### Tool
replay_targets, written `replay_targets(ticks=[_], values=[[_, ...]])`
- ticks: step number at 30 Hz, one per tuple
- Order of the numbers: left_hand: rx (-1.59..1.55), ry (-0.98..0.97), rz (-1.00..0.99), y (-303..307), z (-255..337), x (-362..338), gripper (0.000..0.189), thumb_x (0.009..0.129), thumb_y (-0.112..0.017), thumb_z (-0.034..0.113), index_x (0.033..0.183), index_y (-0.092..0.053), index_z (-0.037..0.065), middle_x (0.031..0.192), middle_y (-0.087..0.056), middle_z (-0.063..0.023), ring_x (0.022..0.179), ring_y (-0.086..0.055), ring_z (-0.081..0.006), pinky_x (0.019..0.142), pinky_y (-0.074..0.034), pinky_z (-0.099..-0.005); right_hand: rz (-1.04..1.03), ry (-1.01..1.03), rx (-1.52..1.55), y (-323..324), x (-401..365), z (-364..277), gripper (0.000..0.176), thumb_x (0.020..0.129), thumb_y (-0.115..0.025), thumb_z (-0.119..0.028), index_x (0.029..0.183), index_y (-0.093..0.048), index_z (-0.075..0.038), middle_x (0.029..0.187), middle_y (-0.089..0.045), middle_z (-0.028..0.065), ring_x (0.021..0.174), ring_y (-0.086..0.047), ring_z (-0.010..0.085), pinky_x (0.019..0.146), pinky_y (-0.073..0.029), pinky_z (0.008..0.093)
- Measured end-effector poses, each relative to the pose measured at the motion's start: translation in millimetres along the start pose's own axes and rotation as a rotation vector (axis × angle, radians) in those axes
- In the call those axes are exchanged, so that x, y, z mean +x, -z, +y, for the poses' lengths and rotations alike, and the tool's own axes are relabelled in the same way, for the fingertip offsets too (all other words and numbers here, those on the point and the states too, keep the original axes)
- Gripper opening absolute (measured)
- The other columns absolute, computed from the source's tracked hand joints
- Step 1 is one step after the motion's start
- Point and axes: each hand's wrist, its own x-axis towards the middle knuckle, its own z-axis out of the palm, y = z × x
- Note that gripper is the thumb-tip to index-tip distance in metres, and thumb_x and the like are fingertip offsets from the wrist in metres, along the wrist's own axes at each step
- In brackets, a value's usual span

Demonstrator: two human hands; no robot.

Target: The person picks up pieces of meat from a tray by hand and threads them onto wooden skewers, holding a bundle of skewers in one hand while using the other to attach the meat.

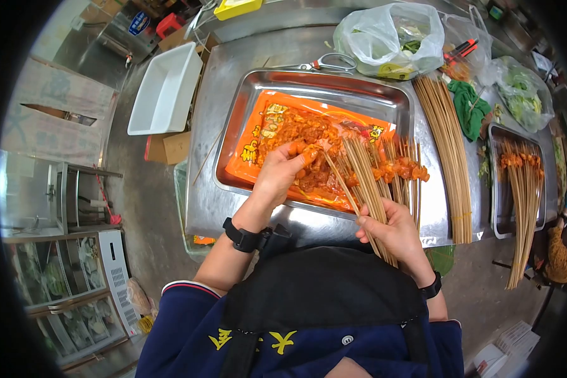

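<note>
Holding slim, straight, tan skewers [367, 184].

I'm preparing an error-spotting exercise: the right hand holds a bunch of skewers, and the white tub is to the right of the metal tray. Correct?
Not quite: the head view shows the white tub left of the metal tray. The right hand does hold skewers.
</note>
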Motion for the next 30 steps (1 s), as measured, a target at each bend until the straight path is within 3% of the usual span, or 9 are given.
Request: replay_targets(ticks=[10, 19, 30], values=[[-0.243, 0.104, -0.023, -15, 13, -10, 0.023, 0.091, -0.043, 0.017, 0.098, -0.058, 0.001, 0.088, -0.061, -0.0036, 0.074, -0.056, -0.0087, 0.067, -0.047, -0.0223, -0.018, -0.011, 0.006, 0, -1, -1, 0.009, 0.081, -0.057, -0.001, 0.089, -0.053, 0.000, 0.075, -0.056, 0.0042, 0.061, -0.060, 0.0101, 0.055, -0.051, 0.0214], [-0.271, 0.022, -0.017, -14, 2, -2, 0.015, 0.090, -0.046, 0.015, 0.095, -0.056, 0.006, 0.084, -0.058, -0.0013, 0.067, -0.051, -0.0074, 0.056, -0.041, -0.0209, -0.055, -0.001, -0.005, 1, -3, -1, 0.008, 0.081, -0.056, -0.002, 0.088, -0.055, 0.001, 0.079, -0.056, 0.0043, 0.063, -0.059, 0.0099, 0.055, -0.051, 0.0210], [-0.248, -0.041, -0.033, -11, -1, -4, 0.013, 0.087, -0.052, 0.013, 0.094, -0.058, 0.003, 0.079, -0.059, -0.0008, 0.064, -0.051, -0.0065, 0.055, -0.041, -0.0201, -0.046, 0.004, 0.012, 1, -2, 2, 0.009, 0.081, -0.056, -0.001, 0.089, -0.055, 0.001, 0.079, -0.056, 0.0042, 0.062, -0.060, 0.0103, 0.054, -0.051, 0.0210]])
